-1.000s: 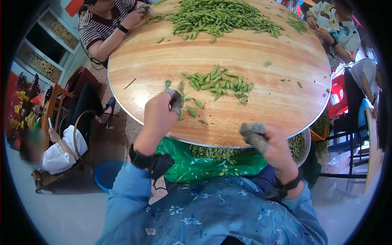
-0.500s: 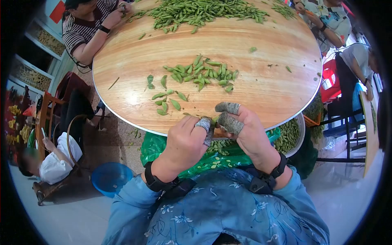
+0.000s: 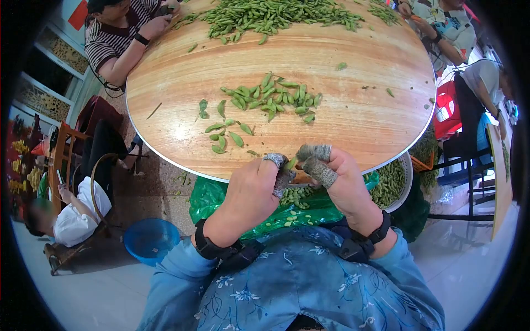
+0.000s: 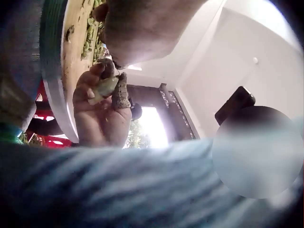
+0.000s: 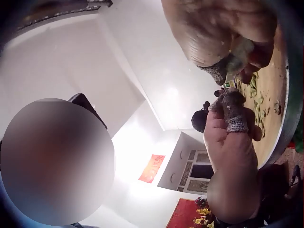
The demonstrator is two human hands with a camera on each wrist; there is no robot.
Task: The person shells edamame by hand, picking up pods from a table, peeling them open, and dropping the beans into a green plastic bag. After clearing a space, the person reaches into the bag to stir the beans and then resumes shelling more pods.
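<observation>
Just over the table's near edge, my left hand (image 3: pixel 248 187) and right hand (image 3: pixel 346 190) meet fingertip to fingertip. Grey knitted finger covers wrap the thumb and forefinger of each. A green soybean pod (image 3: pixel 292 163) is pinched between them, partly hidden by the fingers. The left wrist view shows something pale green (image 4: pixel 103 90) in the curled fingers of the right hand. Beyond the hands, a small group of loose pods (image 3: pixel 270 99) lies on the round wooden table (image 3: pixel 221 66). Under the hands, shelled beans (image 3: pixel 297 197) lie in a green plastic bag (image 3: pixel 207 201).
A large heap of pods (image 3: pixel 281 15) covers the table's far side. At right below the rim stands a white basket (image 3: pixel 407 185) full of pods. A blue basin (image 3: pixel 150 241) sits on the floor at left. Other people sit around the table.
My hands came together from apart, the left moving back from the loose pods. A pod is now between them. Over the last half second the right fingertips shifted slightly.
</observation>
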